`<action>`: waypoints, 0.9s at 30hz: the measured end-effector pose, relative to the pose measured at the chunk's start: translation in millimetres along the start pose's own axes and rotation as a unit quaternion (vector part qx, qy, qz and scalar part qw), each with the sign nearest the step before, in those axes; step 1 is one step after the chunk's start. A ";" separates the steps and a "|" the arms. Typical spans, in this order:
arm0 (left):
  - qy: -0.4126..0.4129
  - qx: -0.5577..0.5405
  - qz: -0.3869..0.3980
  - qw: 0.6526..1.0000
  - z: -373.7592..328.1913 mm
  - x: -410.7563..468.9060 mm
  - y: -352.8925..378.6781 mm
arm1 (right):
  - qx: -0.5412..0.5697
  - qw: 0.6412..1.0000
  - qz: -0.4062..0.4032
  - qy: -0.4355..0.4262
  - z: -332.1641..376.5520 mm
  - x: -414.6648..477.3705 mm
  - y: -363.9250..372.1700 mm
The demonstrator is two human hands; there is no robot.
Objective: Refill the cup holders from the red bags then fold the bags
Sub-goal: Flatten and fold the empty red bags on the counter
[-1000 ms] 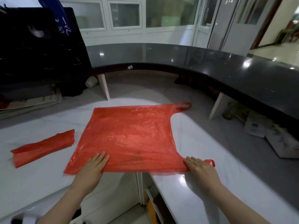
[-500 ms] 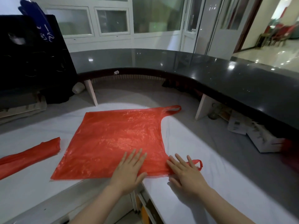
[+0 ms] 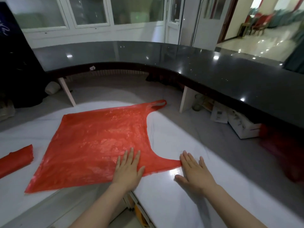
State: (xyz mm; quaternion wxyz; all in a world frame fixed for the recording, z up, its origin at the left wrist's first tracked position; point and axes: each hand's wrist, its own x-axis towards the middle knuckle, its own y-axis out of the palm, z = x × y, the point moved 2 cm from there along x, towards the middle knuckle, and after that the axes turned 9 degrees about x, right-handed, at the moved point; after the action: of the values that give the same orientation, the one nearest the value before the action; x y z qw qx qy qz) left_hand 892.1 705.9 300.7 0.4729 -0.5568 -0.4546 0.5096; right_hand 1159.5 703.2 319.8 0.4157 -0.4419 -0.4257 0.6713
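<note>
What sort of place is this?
Probably the staff side of a reception or service desk, perhaps in a hotel: a curved raised black countertop over a lower white work surface, boxes stowed beneath, and what look like red chairs in a hall beyond.

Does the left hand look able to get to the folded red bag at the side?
Probably yes. The left hand lies flat on the spread red bag, and the folded red bag sits further left on the same white counter, with nothing standing between them.
</note>
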 end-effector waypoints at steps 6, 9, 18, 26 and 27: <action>0.004 -0.034 -0.014 0.999 -2.1 -0.4 -13.9 | -0.022 0.995 -0.048 -0.082 63.5 12.7 -5.1; 0.014 -0.028 -0.091 0.995 8.4 -10.2 -29.8 | -0.008 0.989 -0.051 -0.139 104.7 23.3 -0.1; -0.090 -0.008 -0.116 0.989 139.0 -48.0 -29.7 | -0.003 0.990 0.039 -0.133 124.8 51.2 23.7; -0.146 0.009 -0.010 0.989 215.1 -63.6 1.1 | 0.008 0.991 -0.028 -0.131 188.1 55.5 28.7; -0.147 0.003 -0.009 0.989 215.8 -62.2 1.0 | 0.017 0.990 -0.026 -0.139 204.3 57.6 32.5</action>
State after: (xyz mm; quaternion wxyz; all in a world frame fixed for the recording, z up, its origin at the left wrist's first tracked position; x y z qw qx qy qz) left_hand 672.8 657.9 301.1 0.4073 -0.4702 -0.5222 0.5833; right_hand 944.9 705.8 326.0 0.3771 -0.3256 -0.4794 0.7225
